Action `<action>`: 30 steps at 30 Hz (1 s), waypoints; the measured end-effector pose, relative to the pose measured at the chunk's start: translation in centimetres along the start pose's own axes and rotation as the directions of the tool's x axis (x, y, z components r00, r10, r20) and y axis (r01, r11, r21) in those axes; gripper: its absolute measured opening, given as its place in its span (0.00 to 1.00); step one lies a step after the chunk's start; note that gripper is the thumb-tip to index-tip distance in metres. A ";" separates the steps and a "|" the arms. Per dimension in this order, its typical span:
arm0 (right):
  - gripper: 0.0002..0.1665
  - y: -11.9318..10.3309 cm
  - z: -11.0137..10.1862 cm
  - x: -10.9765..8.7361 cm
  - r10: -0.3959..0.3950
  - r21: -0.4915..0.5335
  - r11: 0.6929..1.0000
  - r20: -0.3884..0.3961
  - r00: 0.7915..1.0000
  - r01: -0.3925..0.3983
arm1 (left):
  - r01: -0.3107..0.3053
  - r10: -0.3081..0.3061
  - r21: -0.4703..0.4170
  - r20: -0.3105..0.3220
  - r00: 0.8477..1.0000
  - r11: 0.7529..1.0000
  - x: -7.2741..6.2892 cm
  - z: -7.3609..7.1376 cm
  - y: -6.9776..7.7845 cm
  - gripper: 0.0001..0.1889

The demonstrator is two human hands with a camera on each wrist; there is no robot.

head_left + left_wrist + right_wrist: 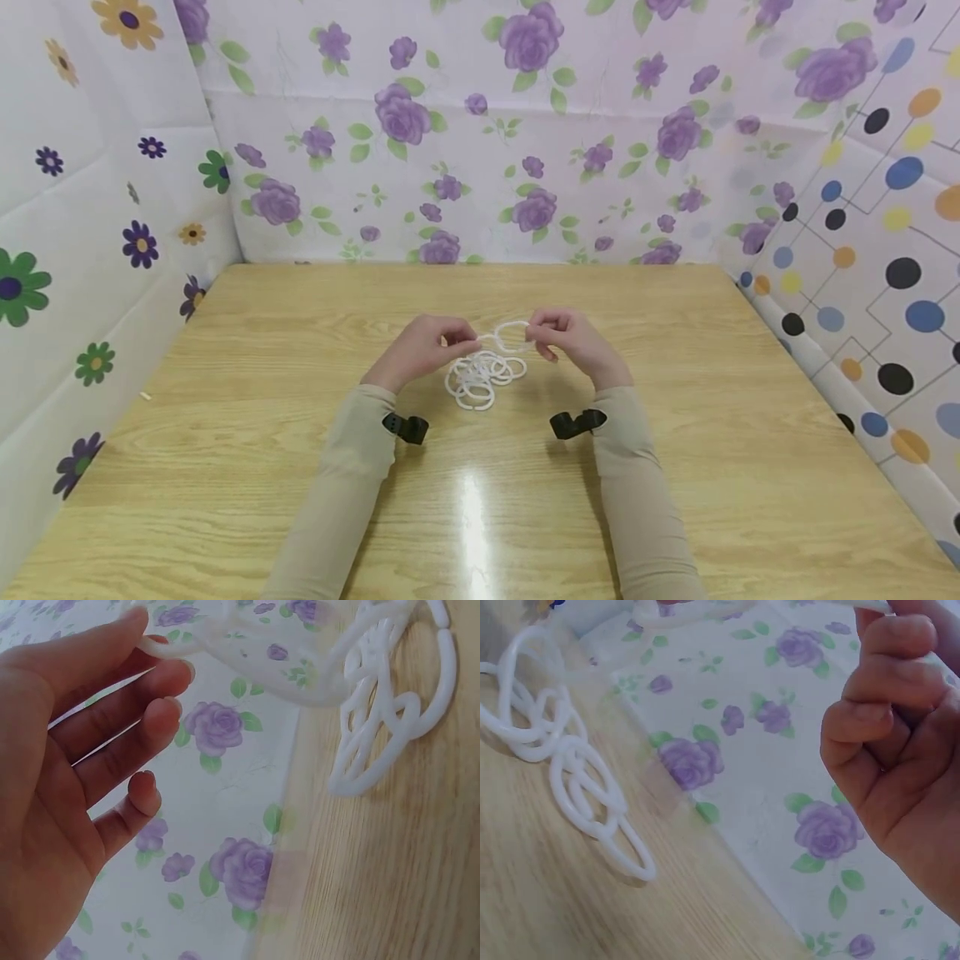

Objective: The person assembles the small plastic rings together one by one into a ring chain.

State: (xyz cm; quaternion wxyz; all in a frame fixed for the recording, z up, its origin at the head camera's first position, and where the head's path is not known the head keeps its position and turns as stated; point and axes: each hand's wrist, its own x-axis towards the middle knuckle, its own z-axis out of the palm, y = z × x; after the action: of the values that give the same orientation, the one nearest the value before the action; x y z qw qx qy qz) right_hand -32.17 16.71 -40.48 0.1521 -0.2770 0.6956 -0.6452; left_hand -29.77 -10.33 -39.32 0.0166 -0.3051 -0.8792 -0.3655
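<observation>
A linked bunch of white plastic split rings (pixel 474 407) lies on the table, between and a little nearer than the two hands. Above it, my left hand (pixel 423 346) pinches one white ring between thumb and forefinger; in the left wrist view this ring (pixel 169 651) shows at the fingertips, with the other fingers loosely bent. My right hand (pixel 573 337) pinches the edge of a larger-looking ring (pixel 512 323), which meets the left hand's ring between the hands. In the right wrist view, several rings of the bunch (pixel 577 802) overlap on the wood.
The wooden table (pixel 225 467) is bounded by a rose-patterned cloth (pixel 465 142) behind and patterned cloths at both sides. A small pale piece (pixel 146 396) lies near the left edge. Black wrist cameras (pixel 408 429) sit on both sleeves.
</observation>
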 end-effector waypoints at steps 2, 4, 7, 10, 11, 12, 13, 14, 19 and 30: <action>0.11 -0.2 -0.4 -0.3 -0.022 -0.005 1.000 0.009 1.000 0.022 | -0.008 0.009 -0.010 0.020 1.000 1.000 0.2 0.2 0.0 0.07; 0.13 -0.4 -0.6 -0.6 -0.027 -0.019 0.999 0.018 0.999 0.027 | -0.005 0.006 -0.021 0.049 0.999 1.000 0.4 0.6 -0.1 0.08; 0.15 -0.6 -1.0 -0.8 -0.026 -0.038 0.999 0.036 0.999 0.028 | 0.013 -0.010 -0.029 0.127 0.992 1.000 0.8 1.2 0.0 0.13; 0.17 -0.8 -1.2 -1.1 -0.032 -0.052 0.998 0.075 0.997 0.036 | 0.045 -0.040 -0.018 0.220 0.975 0.999 1.1 2.0 0.1 0.18; 0.18 -0.9 -1.3 -1.2 -0.039 -0.056 0.997 0.093 0.995 0.044 | 0.042 -0.039 -0.005 0.244 0.969 0.999 1.2 2.4 0.2 0.19; 0.19 -0.9 -1.4 -1.3 -0.048 -0.059 0.997 0.110 0.993 0.055 | 0.029 -0.031 0.013 0.259 0.965 0.999 1.4 2.7 0.2 0.19; 0.19 -1.0 -1.5 -1.4 -0.056 -0.062 0.996 0.127 0.990 0.064 | 0.024 -0.030 0.027 0.269 0.963 0.999 1.5 3.1 0.3 0.19; 0.20 -1.0 -1.6 -1.5 -0.063 -0.064 0.995 0.140 0.988 0.072 | 0.010 -0.022 0.045 0.272 0.962 0.999 1.6 3.4 0.4 0.18; 0.20 -1.2 -2.6 -2.1 -0.119 -0.025 0.992 0.163 0.979 0.125 | 0.035 -0.070 0.125 0.289 0.955 0.992 1.8 4.6 1.1 0.18; 0.19 -1.5 -4.4 -4.1 -0.472 0.258 0.869 0.169 0.865 0.423 | 0.126 -0.162 0.143 0.277 0.947 0.982 1.7 5.8 1.0 0.19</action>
State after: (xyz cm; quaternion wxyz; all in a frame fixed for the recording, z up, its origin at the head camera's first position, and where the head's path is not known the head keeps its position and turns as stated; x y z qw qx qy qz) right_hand -31.14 22.66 -39.03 0.1046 -0.4853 0.5169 -0.6974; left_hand -29.43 -5.09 -42.51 -0.1194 -0.2881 -0.9132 -0.2624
